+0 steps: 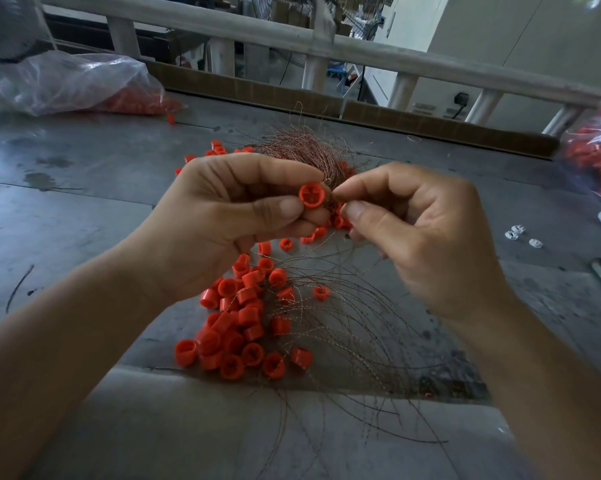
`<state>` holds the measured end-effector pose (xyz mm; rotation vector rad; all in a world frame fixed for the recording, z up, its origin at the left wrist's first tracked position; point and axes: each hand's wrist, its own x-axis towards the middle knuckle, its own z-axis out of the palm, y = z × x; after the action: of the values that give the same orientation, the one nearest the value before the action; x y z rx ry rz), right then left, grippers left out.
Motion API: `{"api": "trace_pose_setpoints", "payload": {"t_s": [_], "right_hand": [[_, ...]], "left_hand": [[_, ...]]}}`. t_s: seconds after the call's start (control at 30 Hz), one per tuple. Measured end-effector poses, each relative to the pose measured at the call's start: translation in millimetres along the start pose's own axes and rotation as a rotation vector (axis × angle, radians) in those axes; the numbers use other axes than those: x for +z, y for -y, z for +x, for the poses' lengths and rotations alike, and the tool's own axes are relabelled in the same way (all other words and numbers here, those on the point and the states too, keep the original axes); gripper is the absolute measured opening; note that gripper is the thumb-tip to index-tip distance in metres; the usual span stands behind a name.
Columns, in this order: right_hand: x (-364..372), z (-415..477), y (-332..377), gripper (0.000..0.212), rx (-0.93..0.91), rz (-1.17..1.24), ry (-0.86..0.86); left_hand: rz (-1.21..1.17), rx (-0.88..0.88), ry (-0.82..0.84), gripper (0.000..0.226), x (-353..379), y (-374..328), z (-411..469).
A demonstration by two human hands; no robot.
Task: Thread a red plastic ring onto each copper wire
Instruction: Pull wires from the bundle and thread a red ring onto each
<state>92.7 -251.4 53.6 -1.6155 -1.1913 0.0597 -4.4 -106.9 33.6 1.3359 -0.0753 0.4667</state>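
Here, at frame centre, the left hand (229,216) pinches a red plastic ring (310,195) while the right hand (420,237) pinches copper wire (331,199) beside it.

Both forearms are reaching in from the lower corners and meeting at the centre of the frame. The left hand (229,216) is pinching a red ring (309,195) between thumb and curled fingers (285,174). The right hand (420,237) is pinching a copper wire (330,198) just beside it.

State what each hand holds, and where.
Left hand pinches a round red plastic ring by its side wall; right hand seems to pinch a thin copper wire near its end.
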Motion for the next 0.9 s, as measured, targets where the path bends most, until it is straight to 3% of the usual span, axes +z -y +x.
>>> {"api": "trace_pose_setpoints", "payload": {"t_s": [0.17,0.47,0.57,0.7,0.77,0.9], "right_hand": [[-3.7,1.0,1.4,0.025,0.08,0.182,0.047],[5.6,-1.0,-4.1,0.035,0.177,0.183,0.159],[2.9,0.2,-2.7,0.026,0.161,0.161,0.166],[-18.7,13.5,-15.7,0.011,0.176,0.033,-0.009],[-34.1,19.7,-29.1,0.014,0.211,-0.103,-0.11],[-51.4,22.7,-58.4,0.013,0.373,-0.509,-0.045]], "left_hand": [[-0.057,-0.027,0.044,0.023,-2.2,-2.1,0.2],[-0.123,-0.085,0.114,0.02,0.4,0.5,-0.8],[-0.128,-0.082,0.1,0.02,-0.3,-0.5,-0.3],[-0.12,-0.072,0.034,0.019,-2.7,-2.5,0.9],[-0.116,-0.073,0.014,0.019,-3.0,-2.3,0.9],[-0.107,-0.076,0.008,0.02,-3.9,-2.6,0.7]]}}
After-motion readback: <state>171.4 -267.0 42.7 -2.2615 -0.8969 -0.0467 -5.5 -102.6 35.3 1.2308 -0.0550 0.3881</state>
